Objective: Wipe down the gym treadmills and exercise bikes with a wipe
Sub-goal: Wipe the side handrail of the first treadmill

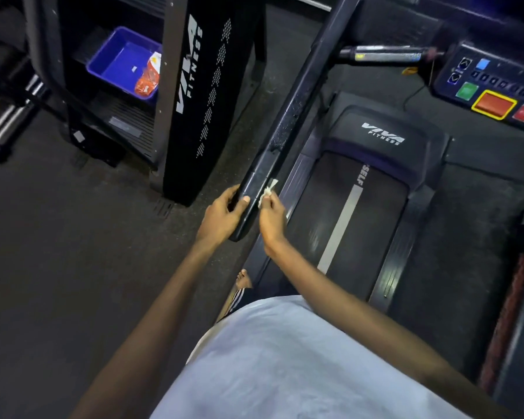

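Dark gym flooring surrounds the treadmill [360, 207]. At frame centre my left hand [221, 219] grips the end of its handrail [285, 131] while my right hand [271, 217] pinches the wipe [266, 192] against it. Next, I'd judge, comes rubbing up the rail toward the console [493, 92].

Dark gym floor [73, 237] under a treadmill [345, 222], a black Viva Fitness machine [191, 116] and chrome weights [3, 116].

Glossy black handrail [273, 152], crumpled white paper-like wipe [268, 193], matt belt [345, 219].
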Tool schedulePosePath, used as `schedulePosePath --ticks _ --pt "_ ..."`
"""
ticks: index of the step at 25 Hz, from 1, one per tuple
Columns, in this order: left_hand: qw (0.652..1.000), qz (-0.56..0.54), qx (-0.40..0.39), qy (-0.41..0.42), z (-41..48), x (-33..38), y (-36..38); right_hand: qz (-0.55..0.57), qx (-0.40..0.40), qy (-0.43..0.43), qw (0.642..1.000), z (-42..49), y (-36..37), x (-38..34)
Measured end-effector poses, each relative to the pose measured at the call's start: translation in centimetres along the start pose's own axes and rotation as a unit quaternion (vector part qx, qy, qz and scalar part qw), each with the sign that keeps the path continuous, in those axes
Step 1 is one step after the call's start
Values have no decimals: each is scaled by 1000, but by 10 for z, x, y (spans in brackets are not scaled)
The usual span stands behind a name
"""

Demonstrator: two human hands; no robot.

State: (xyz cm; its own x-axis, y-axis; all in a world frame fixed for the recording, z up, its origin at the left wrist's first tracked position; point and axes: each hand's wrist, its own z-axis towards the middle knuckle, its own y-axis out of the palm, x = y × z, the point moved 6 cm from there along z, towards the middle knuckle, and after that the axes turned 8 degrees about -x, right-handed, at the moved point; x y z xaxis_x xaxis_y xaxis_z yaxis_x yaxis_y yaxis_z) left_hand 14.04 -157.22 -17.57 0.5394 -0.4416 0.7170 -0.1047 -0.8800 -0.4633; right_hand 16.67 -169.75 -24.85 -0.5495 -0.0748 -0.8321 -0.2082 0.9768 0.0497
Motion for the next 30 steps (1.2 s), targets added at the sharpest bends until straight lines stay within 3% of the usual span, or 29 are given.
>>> schedulePosePath --ticks 5,9,12,15,17,19,21,26,30 --pt "998 48 28 -13 -5 9 10 -19 68 -46 996 21 -26 -63" --pt "992 114 38 -31 -2 5 18 -144 -9 -205 968 4 -27 -66" --pt "988 138 67 -27 -5 8 19 -227 -69 -240 941 9 -28 -68" --pt "986 146 75 -20 -5 9 19 -375 -122 -310 865 21 -32 -81" --pt "987 144 64 -17 -3 7 18 -502 -117 -338 788 33 -33 -99" --pt "988 145 47 -8 0 7 18 -582 -100 -339 732 46 -36 -119" --pt "992 126 27 -4 3 6 15 -627 -111 -333 695 54 -31 -131" --pt "996 60 -62 8 17 -4 11 -685 -239 -351 592 47 -3 -128" --pt "992 21 -120 34 25 -11 8 -740 -188 -320 560 69 0 -155"
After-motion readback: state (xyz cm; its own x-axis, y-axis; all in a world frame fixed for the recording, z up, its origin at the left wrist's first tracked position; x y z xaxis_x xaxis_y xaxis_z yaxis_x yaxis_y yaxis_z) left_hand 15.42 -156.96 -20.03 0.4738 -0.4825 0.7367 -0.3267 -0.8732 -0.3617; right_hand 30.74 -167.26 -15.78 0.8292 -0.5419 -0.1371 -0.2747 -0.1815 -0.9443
